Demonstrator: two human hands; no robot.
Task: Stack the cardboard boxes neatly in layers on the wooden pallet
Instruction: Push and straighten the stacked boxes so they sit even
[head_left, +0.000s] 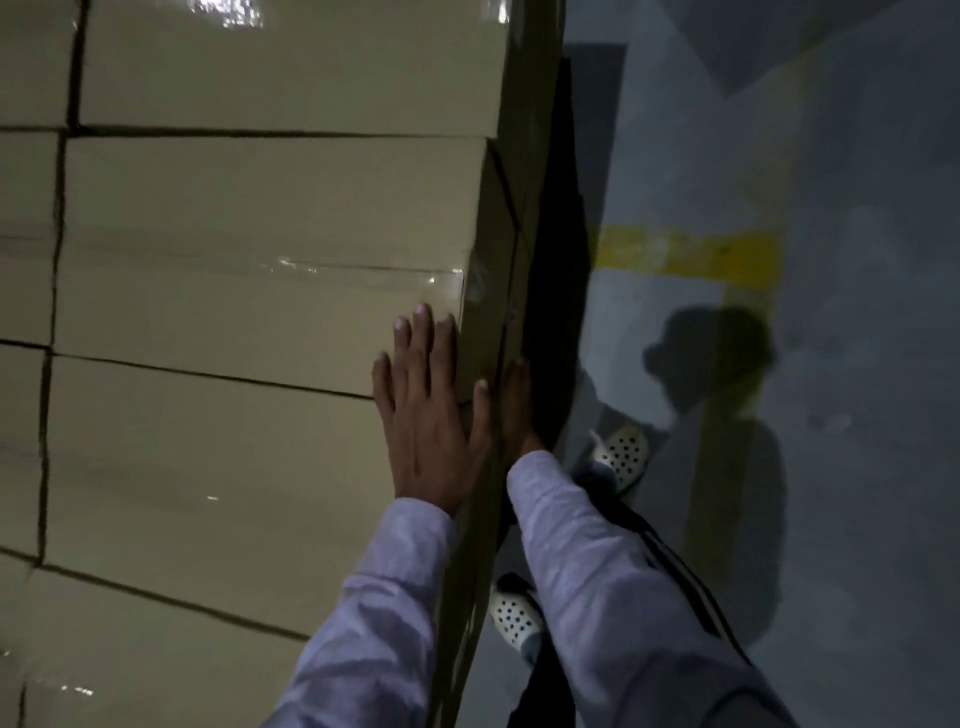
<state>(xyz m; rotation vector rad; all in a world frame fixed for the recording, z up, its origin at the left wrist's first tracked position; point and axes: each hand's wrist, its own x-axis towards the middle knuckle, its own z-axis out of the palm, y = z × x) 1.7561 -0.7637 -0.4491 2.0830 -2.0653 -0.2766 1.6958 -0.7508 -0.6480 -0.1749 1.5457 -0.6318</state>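
Pressure from the flat left hand (428, 415) and flat right hand (515, 405), neither grasping anything, could skew the tan rectangular taped cardboard box (260, 312) off its layer.

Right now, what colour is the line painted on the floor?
The floor line is yellow, clearest in the head view.

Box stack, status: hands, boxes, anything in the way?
Left hand flat on the cardboard boxes, at the stack's edge. Right hand flat against the side face. Top layer in rows. Nothing blocking; pallet out of view.
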